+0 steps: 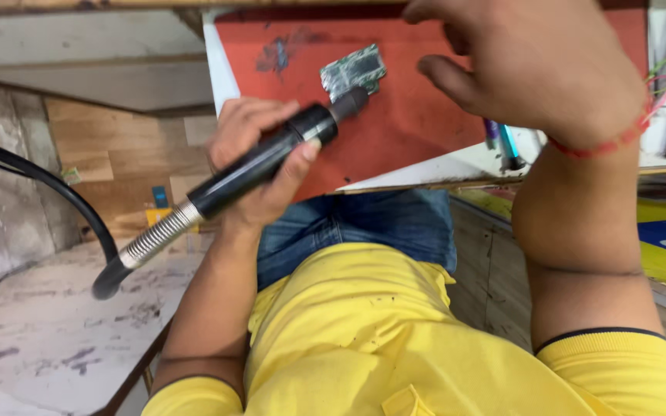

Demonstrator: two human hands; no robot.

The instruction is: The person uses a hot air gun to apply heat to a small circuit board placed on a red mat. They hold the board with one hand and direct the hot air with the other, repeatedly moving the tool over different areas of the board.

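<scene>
A scuffed red mat (425, 115) covers the white worktable (456, 166) across the upper centre of the frame. The left hand (260, 154) is clenched around a glossy black cylindrical hot-air handle (260, 166), its ribbed metal spring collar (159, 235) trailing lower left, its nozzle touching a small greenish circuit board (354, 71) on the mat. The right hand (541, 65), upper right, hovers loosely curled, grasping nothing.

The person wears a bright yellow short-sleeved shirt (364, 339) with thin dark piping at each sleeve hem and small dark specks on the front. Blue denim jeans (364, 227) cover the lap beyond it. A thin red thread bracelet (607, 142) circles the right wrist.
</scene>
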